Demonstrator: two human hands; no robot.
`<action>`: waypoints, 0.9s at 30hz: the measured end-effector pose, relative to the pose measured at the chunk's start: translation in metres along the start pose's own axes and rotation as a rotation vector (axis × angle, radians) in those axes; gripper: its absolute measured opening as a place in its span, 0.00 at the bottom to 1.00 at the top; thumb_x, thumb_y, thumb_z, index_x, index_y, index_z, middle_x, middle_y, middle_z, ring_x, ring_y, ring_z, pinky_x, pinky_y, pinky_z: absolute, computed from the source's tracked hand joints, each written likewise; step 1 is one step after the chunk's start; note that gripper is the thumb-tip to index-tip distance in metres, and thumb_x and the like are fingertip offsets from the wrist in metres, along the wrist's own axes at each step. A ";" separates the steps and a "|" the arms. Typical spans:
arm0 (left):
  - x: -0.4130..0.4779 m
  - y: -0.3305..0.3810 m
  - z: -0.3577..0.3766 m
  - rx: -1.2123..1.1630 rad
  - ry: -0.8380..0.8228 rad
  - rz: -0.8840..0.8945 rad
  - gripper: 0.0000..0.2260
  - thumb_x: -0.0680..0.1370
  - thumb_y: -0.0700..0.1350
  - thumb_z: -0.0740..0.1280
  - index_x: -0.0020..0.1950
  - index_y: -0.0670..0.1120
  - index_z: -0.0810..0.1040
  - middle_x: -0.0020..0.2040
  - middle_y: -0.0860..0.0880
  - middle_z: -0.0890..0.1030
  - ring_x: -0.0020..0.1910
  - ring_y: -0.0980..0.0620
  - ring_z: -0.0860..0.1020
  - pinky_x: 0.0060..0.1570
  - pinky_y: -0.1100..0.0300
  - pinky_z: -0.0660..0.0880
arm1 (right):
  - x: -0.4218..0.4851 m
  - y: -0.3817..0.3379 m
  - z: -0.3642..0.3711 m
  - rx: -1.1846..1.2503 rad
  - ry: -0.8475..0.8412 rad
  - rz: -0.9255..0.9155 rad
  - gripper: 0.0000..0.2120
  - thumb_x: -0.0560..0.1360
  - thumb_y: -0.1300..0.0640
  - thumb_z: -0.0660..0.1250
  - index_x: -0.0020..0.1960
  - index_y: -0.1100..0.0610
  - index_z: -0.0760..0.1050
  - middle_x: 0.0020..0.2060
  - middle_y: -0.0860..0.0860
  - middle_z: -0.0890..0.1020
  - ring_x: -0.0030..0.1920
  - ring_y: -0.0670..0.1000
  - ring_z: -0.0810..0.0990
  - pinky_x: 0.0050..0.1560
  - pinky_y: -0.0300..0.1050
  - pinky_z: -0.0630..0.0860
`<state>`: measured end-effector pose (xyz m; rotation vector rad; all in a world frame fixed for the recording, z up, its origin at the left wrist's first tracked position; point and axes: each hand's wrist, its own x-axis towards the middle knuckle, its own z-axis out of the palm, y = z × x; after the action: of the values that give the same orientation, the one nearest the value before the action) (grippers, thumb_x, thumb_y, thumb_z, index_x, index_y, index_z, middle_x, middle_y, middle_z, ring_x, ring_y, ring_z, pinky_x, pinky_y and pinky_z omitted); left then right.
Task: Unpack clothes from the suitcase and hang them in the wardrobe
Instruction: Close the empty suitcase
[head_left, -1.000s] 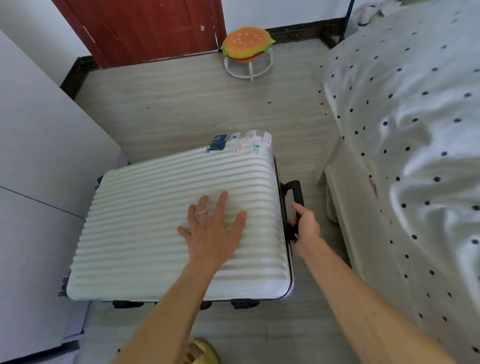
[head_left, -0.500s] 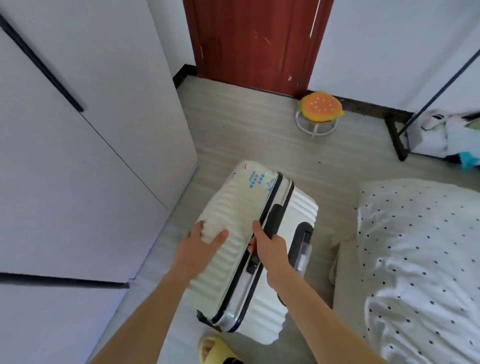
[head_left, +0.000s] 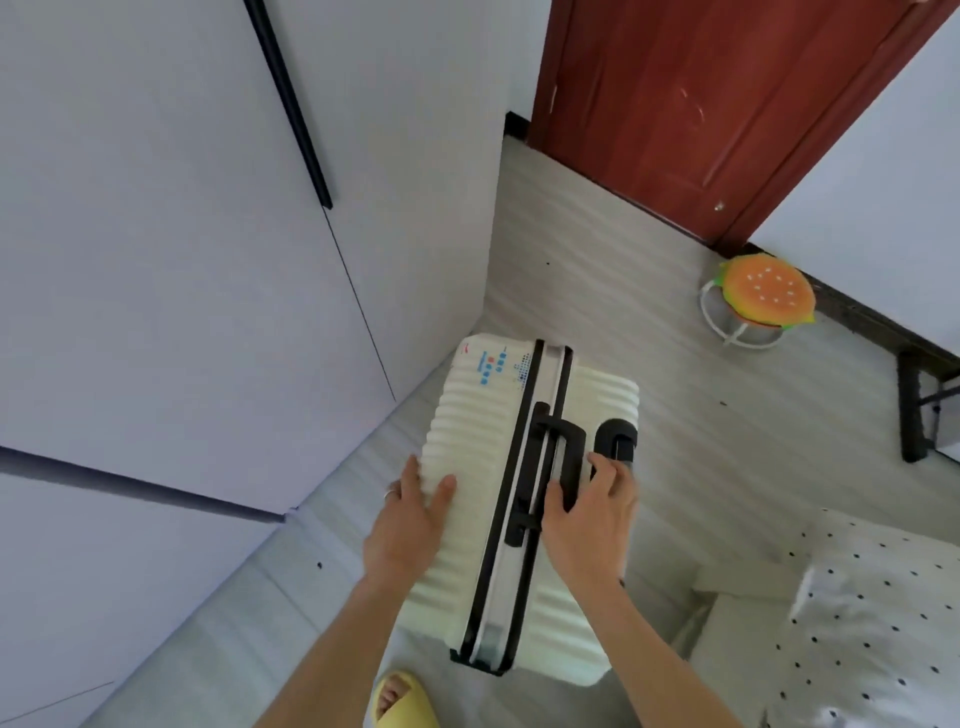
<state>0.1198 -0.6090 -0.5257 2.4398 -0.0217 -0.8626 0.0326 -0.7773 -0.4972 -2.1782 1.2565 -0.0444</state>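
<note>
Since 1 s ago suitcase went from flat to standing on edge. R hand gripped its handle; L hand pressed flat, fingers straight, on shell.

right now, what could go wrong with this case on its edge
The cream ribbed hard-shell suitcase stands on edge, steadied only by the left hand flat on its shell and the right hand gripping its black handle; it could tip. The foot in the yellow slipper sits right beside it.
</note>
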 end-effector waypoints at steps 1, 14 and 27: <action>-0.003 0.006 0.003 -0.011 0.076 0.037 0.29 0.81 0.66 0.47 0.80 0.60 0.48 0.78 0.47 0.62 0.70 0.44 0.70 0.64 0.44 0.71 | 0.003 0.003 0.002 -0.137 0.031 -0.066 0.29 0.78 0.42 0.63 0.74 0.50 0.59 0.74 0.54 0.58 0.71 0.57 0.64 0.66 0.55 0.68; -0.025 0.001 0.042 0.405 0.290 0.196 0.28 0.81 0.65 0.41 0.77 0.63 0.30 0.77 0.56 0.27 0.76 0.54 0.27 0.76 0.47 0.32 | 0.014 0.029 0.020 -0.369 -0.191 -0.325 0.32 0.77 0.31 0.37 0.79 0.40 0.38 0.78 0.49 0.33 0.78 0.56 0.36 0.75 0.61 0.54; -0.145 -0.100 0.060 0.049 0.536 -0.310 0.29 0.79 0.66 0.38 0.77 0.64 0.32 0.77 0.61 0.30 0.76 0.57 0.29 0.76 0.53 0.34 | -0.070 -0.012 0.066 -0.551 -0.472 -0.995 0.31 0.80 0.35 0.42 0.80 0.43 0.43 0.79 0.51 0.37 0.79 0.58 0.39 0.75 0.58 0.56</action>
<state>-0.0464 -0.5258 -0.5305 2.6835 0.5475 -0.3026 0.0250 -0.6847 -0.5257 -2.8315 -0.1746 0.4274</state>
